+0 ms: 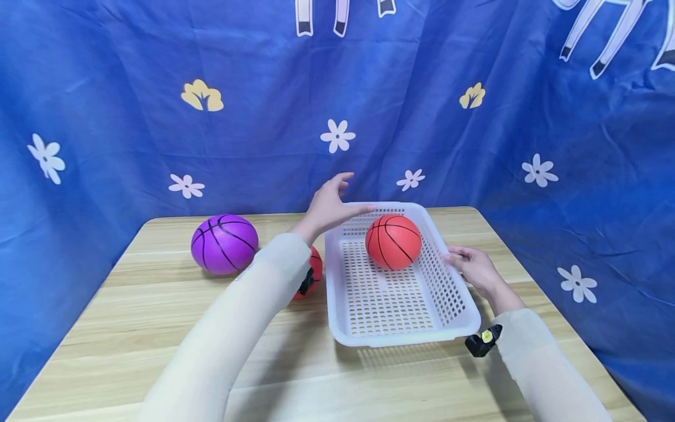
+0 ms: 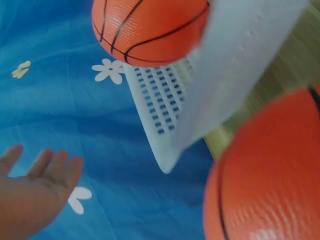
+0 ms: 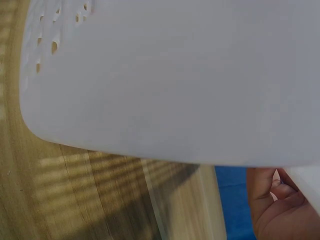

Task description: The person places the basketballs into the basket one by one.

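A white plastic basket [image 1: 390,339] with perforated walls stands on the table, and an orange-red toy basketball [image 1: 393,242] lies inside it. My right hand [image 1: 477,271] grips the basket's right rim; in the right wrist view its fingers [image 3: 280,200] curl by the basket's edge. Above the basket's back left corner is my left hand [image 1: 328,205], fingers and thumb spread, holding nothing. Another orange-red ball [image 1: 316,271] sits just left of the basket, partly hidden by the left sleeve. It looms large in the left wrist view.
A purple toy basketball [image 1: 224,244] rests at the back left of the wooden table [image 1: 174,328]. Close behind the table hangs a blue patterned curtain [image 1: 263,146], which also runs along the right side.
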